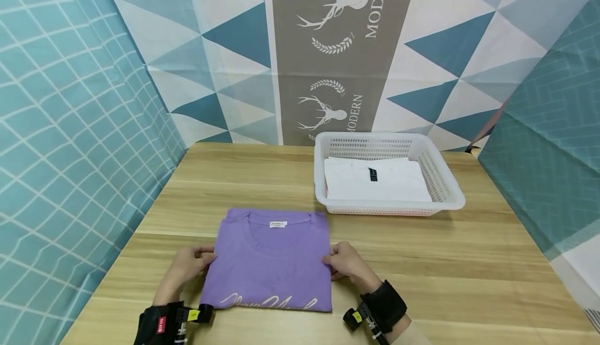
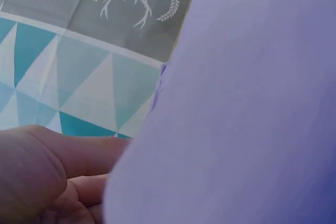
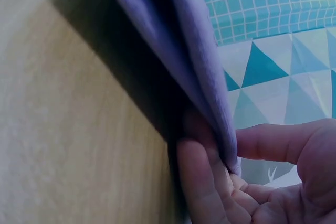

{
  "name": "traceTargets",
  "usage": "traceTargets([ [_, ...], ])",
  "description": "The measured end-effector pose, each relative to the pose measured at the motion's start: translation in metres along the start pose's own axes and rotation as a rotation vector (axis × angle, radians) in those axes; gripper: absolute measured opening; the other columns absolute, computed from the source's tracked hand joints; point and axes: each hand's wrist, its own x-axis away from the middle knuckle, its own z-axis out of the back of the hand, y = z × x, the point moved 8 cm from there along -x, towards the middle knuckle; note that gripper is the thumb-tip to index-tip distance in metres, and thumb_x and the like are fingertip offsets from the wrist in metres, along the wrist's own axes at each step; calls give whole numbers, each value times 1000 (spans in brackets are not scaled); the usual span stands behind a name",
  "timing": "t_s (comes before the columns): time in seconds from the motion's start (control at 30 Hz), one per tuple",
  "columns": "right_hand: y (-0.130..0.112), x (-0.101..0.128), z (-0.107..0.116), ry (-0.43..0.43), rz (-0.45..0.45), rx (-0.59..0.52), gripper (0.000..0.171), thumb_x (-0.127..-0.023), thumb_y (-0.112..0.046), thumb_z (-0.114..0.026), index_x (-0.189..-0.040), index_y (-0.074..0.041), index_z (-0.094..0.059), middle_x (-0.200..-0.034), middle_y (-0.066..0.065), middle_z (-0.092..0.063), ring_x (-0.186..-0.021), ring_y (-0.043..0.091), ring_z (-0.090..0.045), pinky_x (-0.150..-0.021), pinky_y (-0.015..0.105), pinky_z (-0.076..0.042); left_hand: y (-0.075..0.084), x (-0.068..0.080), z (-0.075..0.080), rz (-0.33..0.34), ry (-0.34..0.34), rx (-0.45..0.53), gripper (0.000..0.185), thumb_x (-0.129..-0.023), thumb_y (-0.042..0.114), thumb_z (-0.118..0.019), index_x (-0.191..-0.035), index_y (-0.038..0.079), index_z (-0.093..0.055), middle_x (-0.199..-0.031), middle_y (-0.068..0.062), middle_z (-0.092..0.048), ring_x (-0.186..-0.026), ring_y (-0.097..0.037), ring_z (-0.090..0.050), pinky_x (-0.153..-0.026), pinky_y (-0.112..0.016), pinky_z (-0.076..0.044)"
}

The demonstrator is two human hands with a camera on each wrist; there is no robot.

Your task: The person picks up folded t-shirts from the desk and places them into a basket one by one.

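Both hands, left hand (image 1: 189,267) and right hand (image 1: 344,264), pinch purple shirt (image 1: 272,261) edges.

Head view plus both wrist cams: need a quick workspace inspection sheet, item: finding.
Surface: wooden table, light grain.
Job's things: folded purple T-shirt lying flat near the front edge, collar label up.
Clutter: white plastic basket at back right, holding a folded white garment.
Grips: left hand pinches the shirt's left edge; right hand pinches its right edge, fingers under the fold.
Cables: nothing seen.
Surroundings: patterned fabric backdrop with deer print behind, teal grid panels at the sides.
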Motion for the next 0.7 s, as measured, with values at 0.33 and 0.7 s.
traceTargets([
  [0.33,21,15,23,4,-9,55,36,-88,0,-55,-60,-14,-37,-59,-1,-47,-51,11,-50,-49,23,-51,16,7,-26,-27,-4,13,29,-90,5,-62,-113,-13,-62,-96,-22,-71,-77,-16,-67,-65,-27,-53],
  [0.7,47,39,71,-39,-3,59,21,-90,-5,-53,-70,-9,-46,-65,-2,-50,-57,10,-52,-53,24,-50,47,10,-75,-104,-111,73,33,-82,1,-70,-109,-16,-63,-89,-22,-74,-75,-18,-70,-66,-28,-56],
])
